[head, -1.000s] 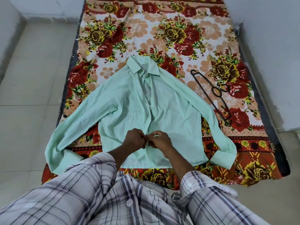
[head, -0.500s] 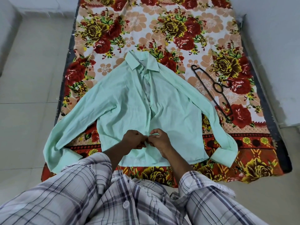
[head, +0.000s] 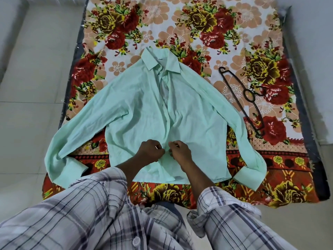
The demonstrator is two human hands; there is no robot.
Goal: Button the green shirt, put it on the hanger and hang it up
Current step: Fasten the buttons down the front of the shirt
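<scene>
A light green long-sleeved shirt [head: 137, 112] lies front up on a floral bedsheet, collar away from me, sleeves spread to both sides. Its front opening gapes a little below the collar. My left hand [head: 150, 152] and my right hand [head: 180, 152] pinch the two edges of the placket low on the shirt, fingers almost touching each other. The button under my fingers is hidden. A black plastic hanger [head: 242, 98] lies flat on the sheet to the right of the shirt, untouched.
The floral bedsheet [head: 198, 24] covers a low mattress with a dark edge [head: 304, 112]. Pale tiled floor [head: 32, 87] lies to the left, a white wall to the right. My checked sleeves fill the bottom of the view.
My hands stay at the same low spot on the placket, fingers shifting slightly. The camera has tipped a little, so the shirt sits slightly higher in view.
</scene>
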